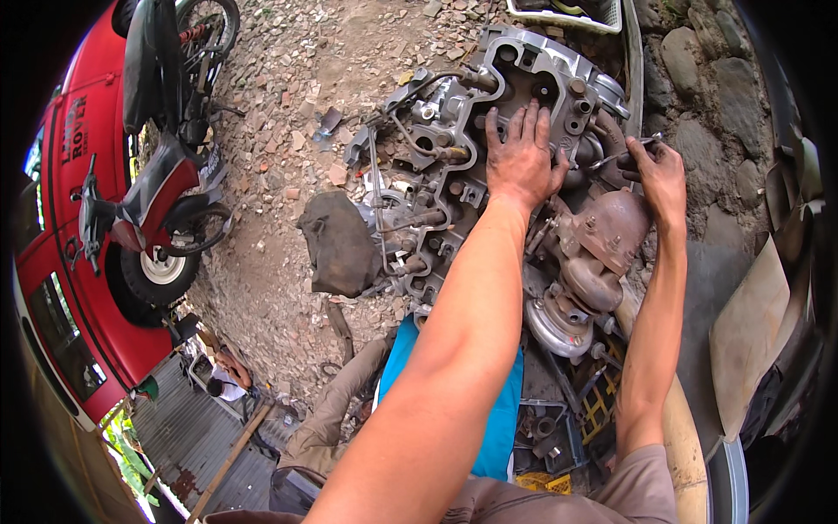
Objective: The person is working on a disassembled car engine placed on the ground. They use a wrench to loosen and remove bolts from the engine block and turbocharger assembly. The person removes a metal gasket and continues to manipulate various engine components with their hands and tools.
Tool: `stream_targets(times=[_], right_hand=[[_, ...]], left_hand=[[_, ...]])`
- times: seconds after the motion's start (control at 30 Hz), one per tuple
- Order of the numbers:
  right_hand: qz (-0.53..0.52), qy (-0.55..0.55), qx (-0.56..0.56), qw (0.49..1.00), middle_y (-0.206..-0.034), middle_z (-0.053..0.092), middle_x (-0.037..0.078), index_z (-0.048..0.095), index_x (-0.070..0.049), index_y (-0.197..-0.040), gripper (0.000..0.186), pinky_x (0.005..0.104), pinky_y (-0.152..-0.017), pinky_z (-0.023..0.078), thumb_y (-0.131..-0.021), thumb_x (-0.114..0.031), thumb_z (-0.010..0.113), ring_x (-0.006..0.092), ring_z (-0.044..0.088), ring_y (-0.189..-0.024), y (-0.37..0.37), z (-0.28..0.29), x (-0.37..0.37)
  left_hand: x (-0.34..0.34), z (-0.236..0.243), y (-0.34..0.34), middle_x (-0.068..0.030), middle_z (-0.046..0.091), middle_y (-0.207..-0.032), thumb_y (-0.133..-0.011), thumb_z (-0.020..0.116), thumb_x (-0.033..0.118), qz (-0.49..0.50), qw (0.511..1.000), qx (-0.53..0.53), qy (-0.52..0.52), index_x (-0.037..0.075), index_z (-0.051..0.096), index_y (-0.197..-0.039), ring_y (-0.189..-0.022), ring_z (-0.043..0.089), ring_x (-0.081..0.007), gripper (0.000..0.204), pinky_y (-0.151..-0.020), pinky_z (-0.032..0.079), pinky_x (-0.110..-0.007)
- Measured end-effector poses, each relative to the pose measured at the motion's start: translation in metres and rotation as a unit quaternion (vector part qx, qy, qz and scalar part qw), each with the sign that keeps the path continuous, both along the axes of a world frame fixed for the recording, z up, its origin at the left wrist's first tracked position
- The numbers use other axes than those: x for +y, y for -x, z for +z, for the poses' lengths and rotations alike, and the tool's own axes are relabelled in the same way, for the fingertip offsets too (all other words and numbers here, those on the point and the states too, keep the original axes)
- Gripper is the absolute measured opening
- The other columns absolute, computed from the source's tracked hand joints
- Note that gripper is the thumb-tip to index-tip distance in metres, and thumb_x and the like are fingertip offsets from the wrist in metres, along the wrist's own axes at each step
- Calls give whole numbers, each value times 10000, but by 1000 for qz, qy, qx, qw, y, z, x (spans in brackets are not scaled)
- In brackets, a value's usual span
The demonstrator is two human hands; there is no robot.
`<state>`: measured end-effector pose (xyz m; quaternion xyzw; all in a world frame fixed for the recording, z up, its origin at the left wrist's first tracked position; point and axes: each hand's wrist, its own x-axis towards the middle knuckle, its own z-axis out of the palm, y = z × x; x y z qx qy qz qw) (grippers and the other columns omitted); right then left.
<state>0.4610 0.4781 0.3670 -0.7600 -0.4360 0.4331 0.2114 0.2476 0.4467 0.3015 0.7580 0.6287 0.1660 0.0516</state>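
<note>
My left hand rests on a grey, grimy engine head in the upper middle, fingers spread across its recessed top. To its right, my right hand is closed on a slim metal tool, probably a wrench, beside a curved rusty pipe; its far end is hard to make out. Below that hand sits a rusty turbocharger with a silver housing. Thin metal lines and fittings run along the engine's left side. My left forearm hides part of the engine.
A dark cloth lies left of the engine on rubble ground. A red vehicle and motorbike stand left; another person is behind. A white crate sits at the top, a stone wall right, metal parts below.
</note>
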Motion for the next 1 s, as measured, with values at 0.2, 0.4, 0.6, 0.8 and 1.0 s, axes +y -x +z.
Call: stream_targets(times=[0.2,0.4,0.6,0.8,1.0], right_hand=[[201,-195,-58,958,-772,697,177,690,0,-987,179,346,-616,504,-896,-153,709,244,689,-658,32,39,-28],[244,-208,-60,945,-746,644,242,663,3,-969,175,410,-577,490,-871,-133,716,410,635,-659,46,35,-33],[335,-176,-96,921,-796,653,243,661,5,-983,159,385,-622,488,-885,-112,705,375,652,-687,47,34,-34],[178,-114,-112,971,-774,691,215,678,47,-999,261,398,-653,522,-887,-186,713,311,704,-704,34,15,-3],[-19,33,101,994,-782,718,107,695,70,-919,312,304,-595,549,-899,-241,707,176,700,-674,7,-12,7]], left_hand=[[-1,1,1,-125,509,-1413,-852,563,411,1,1000,2,5,29,453,-1368,-1293,474,-246,651,-1170,109,-581],[0,1,0,-130,513,-1409,-855,564,414,-1,1000,-3,1,30,450,-1375,-1299,473,-249,656,-1170,107,-582],[-1,-1,0,-129,510,-1414,-863,555,423,0,1000,6,4,29,448,-1379,-1307,468,-246,658,-1170,106,-580],[-1,1,1,-117,509,-1415,-865,550,418,0,1000,3,4,29,455,-1374,-1313,463,-242,648,-1172,101,-580],[0,0,-1,-114,511,-1411,-859,552,408,-1,1000,-3,3,28,453,-1374,-1309,465,-240,647,-1170,102,-581]])
